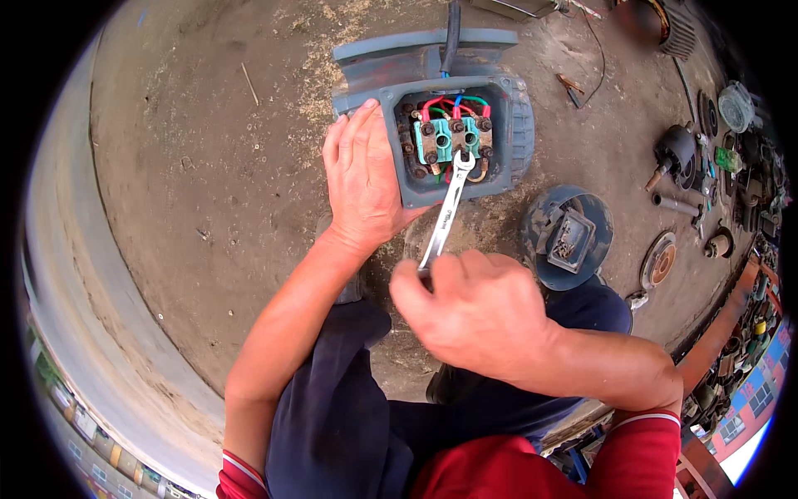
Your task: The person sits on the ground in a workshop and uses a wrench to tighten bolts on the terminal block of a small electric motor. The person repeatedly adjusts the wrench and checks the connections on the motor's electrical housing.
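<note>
A grey electric motor [521,125] lies on the ground in front of me, its square terminal box [397,179] uncovered. Inside sits a teal terminal block [421,150] with rusty nuts and metal links; red, blue and green wires run to its far side. My left hand [362,179] rests with fingers stretched along the box's left wall. In my right hand [478,308] is a silver wrench [445,218], gripped by its near end. The wrench's open jaw reaches the near middle stud of the block; whether it is seated on a nut, I cannot tell.
A black cable [451,40] enters the box from the far side. To the right stands a round grey container [609,241] with a small metal tray [575,241] of loose hardware. Motor parts, a pipe [675,204] and a flanged disc [659,259] lie farther right.
</note>
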`<state>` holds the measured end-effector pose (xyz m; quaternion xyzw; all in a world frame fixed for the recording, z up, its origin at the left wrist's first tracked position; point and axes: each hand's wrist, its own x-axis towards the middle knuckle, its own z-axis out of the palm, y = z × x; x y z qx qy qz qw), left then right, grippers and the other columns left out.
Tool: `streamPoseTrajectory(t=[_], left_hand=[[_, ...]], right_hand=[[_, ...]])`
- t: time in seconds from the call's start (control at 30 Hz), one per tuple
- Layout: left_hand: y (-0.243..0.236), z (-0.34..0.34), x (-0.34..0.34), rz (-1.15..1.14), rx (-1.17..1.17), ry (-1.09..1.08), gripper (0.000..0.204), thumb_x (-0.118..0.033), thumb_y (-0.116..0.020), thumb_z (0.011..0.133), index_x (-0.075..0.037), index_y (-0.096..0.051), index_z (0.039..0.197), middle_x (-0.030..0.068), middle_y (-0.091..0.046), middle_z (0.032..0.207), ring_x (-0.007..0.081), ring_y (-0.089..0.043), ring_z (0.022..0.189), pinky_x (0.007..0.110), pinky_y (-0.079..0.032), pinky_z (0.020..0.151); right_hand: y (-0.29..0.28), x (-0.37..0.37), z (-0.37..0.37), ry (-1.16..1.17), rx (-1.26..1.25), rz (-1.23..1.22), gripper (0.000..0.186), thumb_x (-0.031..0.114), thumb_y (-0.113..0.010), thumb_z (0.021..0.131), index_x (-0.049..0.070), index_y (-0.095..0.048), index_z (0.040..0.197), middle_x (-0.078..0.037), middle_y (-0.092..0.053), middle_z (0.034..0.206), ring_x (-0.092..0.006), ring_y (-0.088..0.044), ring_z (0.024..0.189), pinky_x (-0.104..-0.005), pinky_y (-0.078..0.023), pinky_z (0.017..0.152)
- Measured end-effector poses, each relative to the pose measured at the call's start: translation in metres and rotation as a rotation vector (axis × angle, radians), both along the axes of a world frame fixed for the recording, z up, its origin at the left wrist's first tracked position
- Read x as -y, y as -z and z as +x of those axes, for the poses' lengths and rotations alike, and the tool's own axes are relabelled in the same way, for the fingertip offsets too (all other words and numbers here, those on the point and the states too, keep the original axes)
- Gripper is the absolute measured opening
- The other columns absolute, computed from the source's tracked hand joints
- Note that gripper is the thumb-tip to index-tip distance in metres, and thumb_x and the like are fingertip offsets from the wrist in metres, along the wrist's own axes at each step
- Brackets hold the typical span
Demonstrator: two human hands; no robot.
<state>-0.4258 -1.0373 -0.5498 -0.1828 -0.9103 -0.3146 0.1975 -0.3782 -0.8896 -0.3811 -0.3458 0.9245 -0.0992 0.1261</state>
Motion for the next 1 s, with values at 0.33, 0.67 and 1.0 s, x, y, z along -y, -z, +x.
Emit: streamPoseTrajectory(t=[0.33, 0.67, 1.0], left_hand=[[-0.006, -0.001, 0.0, 0.018, 0.019, 0.029, 0.118, -0.055, -0.093, 0.059, 0.001, -0.039, 0.147, 0.0227, -0.052, 0.142, 0.0395, -0.05, 0.135, 0.058, -0.033, 0.113], [-0.026, 0.002, 0.021, -0.001, 0.462, 0.179, 0.097, -0.043, -0.095, 0.065, -0.001, -0.05, 0.14, 0.0224, -0.054, 0.139, 0.0406, -0.051, 0.133, 0.057, -0.037, 0.111], [-0.063, -0.002, 0.026, 0.201, 0.088, 0.117, 0.068, -0.011, -0.082, 0.08, 0.001, -0.054, 0.141, 0.0191, -0.06, 0.132, 0.0357, -0.057, 0.121, 0.045, -0.048, 0.103]], right_hand=[[0.008, -0.092, -0.036, 1.091, 0.65, -0.992, 0.015, 0.018, -0.068, 0.101, 0.004, -0.068, 0.106, 0.003, -0.059, 0.079, -0.0033, -0.051, 0.062, -0.0217, -0.04, 0.053], [0.004, 0.017, -0.134, 0.137, 0.223, -0.283, 0.014, 0.016, -0.074, 0.077, 0.003, -0.075, 0.08, -0.012, -0.07, 0.071, -0.0246, -0.071, 0.07, -0.0391, -0.055, 0.062], [-0.018, -0.046, -0.057, -0.13, -0.064, -0.425, 0.012, 0.012, -0.07, 0.069, 0.005, -0.065, 0.077, -0.003, -0.058, 0.074, -0.0198, -0.058, 0.064, -0.0328, -0.043, 0.053]])
